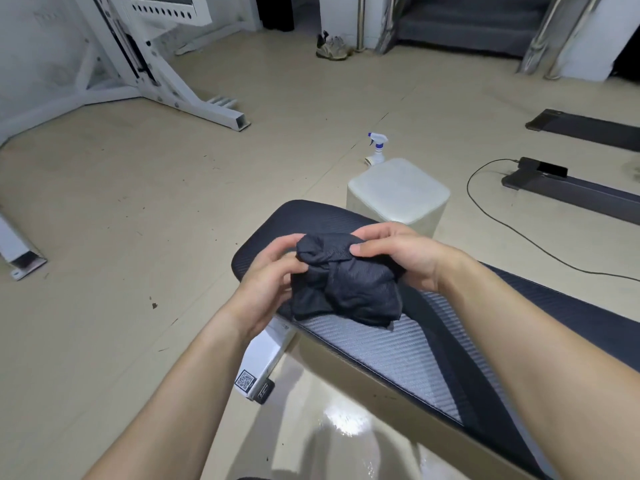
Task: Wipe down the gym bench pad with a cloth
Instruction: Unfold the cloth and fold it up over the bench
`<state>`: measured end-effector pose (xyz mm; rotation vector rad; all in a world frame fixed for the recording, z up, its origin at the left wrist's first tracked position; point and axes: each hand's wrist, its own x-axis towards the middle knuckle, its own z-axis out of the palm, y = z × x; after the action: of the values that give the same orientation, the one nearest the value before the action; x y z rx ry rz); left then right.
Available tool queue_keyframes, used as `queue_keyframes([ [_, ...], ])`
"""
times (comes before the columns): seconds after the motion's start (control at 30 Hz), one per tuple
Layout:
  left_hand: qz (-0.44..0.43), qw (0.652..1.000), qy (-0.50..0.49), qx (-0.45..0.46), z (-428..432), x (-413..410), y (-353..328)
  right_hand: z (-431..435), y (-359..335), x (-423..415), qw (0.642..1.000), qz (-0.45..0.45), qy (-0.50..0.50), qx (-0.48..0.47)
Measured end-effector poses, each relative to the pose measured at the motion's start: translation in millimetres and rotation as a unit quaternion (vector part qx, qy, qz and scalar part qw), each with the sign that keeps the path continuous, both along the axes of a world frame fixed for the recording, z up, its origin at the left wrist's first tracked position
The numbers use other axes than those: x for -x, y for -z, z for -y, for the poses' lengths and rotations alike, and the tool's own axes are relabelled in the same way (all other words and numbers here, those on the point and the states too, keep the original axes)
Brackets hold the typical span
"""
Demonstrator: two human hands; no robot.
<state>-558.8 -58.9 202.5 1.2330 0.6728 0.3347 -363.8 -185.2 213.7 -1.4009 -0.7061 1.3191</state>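
A white spray bottle (376, 148) with a blue collar stands on the beige tiled floor (138, 209), just beyond a pale cube stool (398, 194). Far left rises a white steel machine frame (145, 64). A pair of sneakers (331, 47) sits by the far wall. At right, a black cable (485, 202) curves to a dark flat treadmill (571, 195)

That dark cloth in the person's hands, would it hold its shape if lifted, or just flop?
The dark cloth probably flops: it is bunched into soft folds and creases between the left hand and right hand. It looks light, since fingertips alone pinch it. Its knit texture likely grips rather than slips.
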Motion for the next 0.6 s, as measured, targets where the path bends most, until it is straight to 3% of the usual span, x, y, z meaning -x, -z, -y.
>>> queue_keyframes([
  [0.1,0.021,0.999,0.022,-0.020,12,-10,-4,1,-9,2,0.999,-0.021,0.044,-0.004],
  [0.23,-0.034,0.986,-0.102,-0.129,21,-28,-8,-1,-16,6,0.997,-0.040,0.060,-0.014],
  [0.4,0.015,0.991,-0.121,-0.059,6,-25,-25,0,-34,4,0.998,-0.007,0.061,0.005],
  [0.47,-0.018,0.978,-0.135,-0.159,-2,-21,-27,-4,-45,3,0.996,0.031,0.080,-0.024],
  [0.6,-0.061,0.910,-0.153,-0.380,5,-23,-37,-19,-72,8,0.983,0.080,0.114,-0.120],
])
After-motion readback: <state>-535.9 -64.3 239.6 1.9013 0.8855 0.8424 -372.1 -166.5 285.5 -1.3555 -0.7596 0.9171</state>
